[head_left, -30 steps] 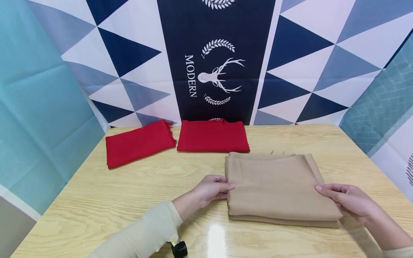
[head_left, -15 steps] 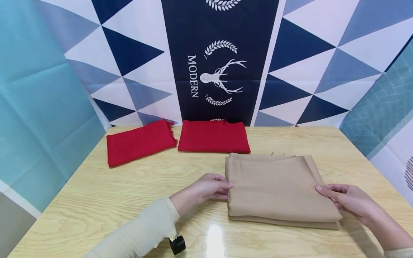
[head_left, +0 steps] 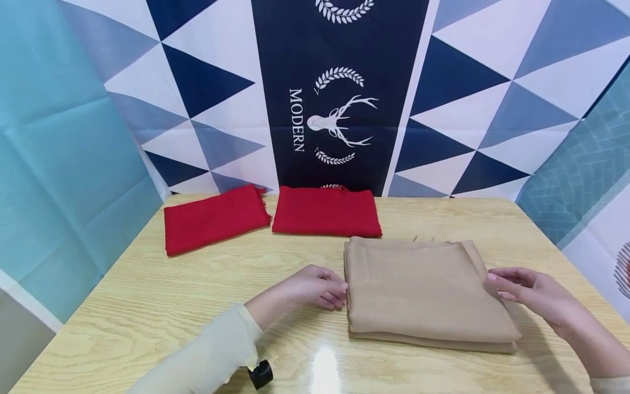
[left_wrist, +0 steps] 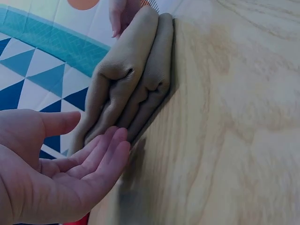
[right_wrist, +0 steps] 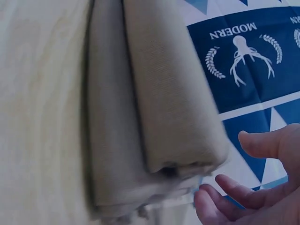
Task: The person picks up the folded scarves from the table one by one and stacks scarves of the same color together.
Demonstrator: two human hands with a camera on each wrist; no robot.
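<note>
While the folded tan cloth [head_left: 423, 293] lies flat on the wooden table [head_left: 172, 306] near the front edge, you have a hand at each side. Your left hand [head_left: 315, 287] is relaxed and open, fingertips touching its left edge; your right hand [head_left: 534, 295] is open just beside the right edge. Two folded red cloths [head_left: 216, 219] [head_left: 326, 212] lie behind, nothing in between. Tan cloth: several layers, edges stacked, smooth top.

On the counter [head_left: 147, 306], a folded cloth [head_left: 423, 290] lies near the front, right of centre. Behind it, to the left, two smaller cloths [head_left: 215, 219] [head_left: 326, 219] sit side by side against the backdrop [head_left: 339, 93].
</note>
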